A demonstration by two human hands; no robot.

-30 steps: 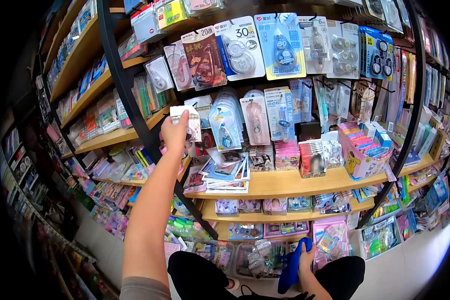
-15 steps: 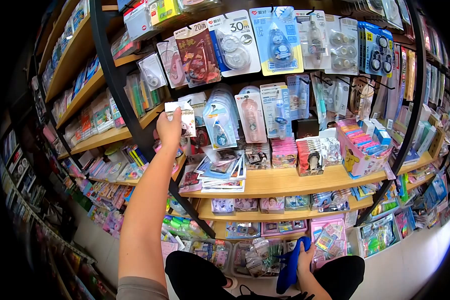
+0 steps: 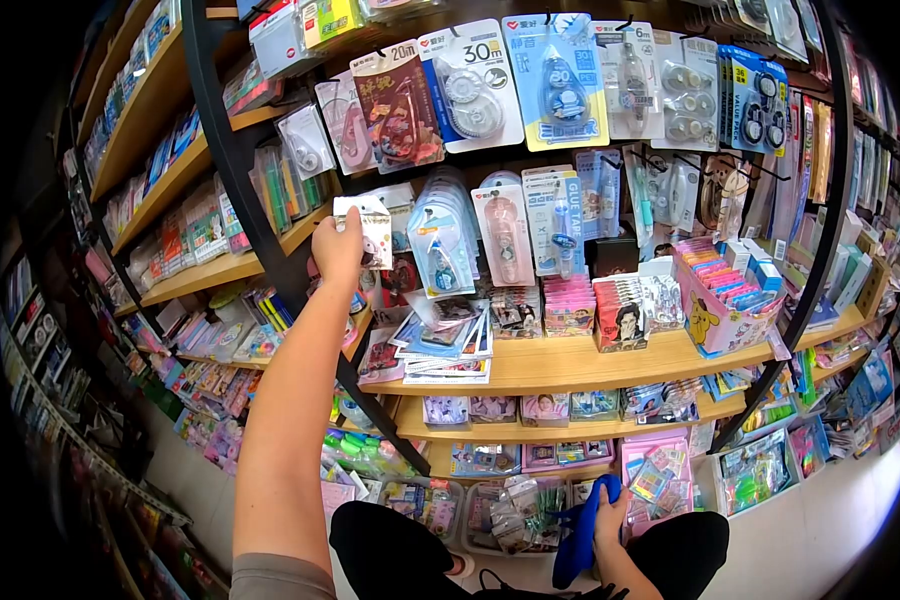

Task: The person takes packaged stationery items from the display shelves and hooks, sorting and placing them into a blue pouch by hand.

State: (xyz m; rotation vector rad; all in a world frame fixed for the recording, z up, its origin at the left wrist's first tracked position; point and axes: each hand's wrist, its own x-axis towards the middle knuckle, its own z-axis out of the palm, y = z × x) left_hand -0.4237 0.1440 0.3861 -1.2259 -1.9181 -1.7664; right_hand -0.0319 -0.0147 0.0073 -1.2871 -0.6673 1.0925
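Note:
My left hand [image 3: 339,245] reaches out to the rack, its thumb pressed on the front of a small white hanging package [image 3: 374,238] with a picture printed on it. The fingers behind the package are hidden. Right of it hangs a row of blue correction tape packs [image 3: 442,250]. Low down between my knees, my right hand [image 3: 610,515] is closed around a bunched blue cloth [image 3: 578,545].
Blister-packed tapes [image 3: 472,90] hang along the top row. Below, a wooden shelf [image 3: 540,365] bears a stack of cards [image 3: 445,345] and a pink box [image 3: 725,300]. A black upright post [image 3: 238,170] stands left. Plastic bins [image 3: 515,515] sit near the floor.
My left hand and the small package have shifted very slightly to the right, and the package has turned a little. My right hand stays with the blue cloth.

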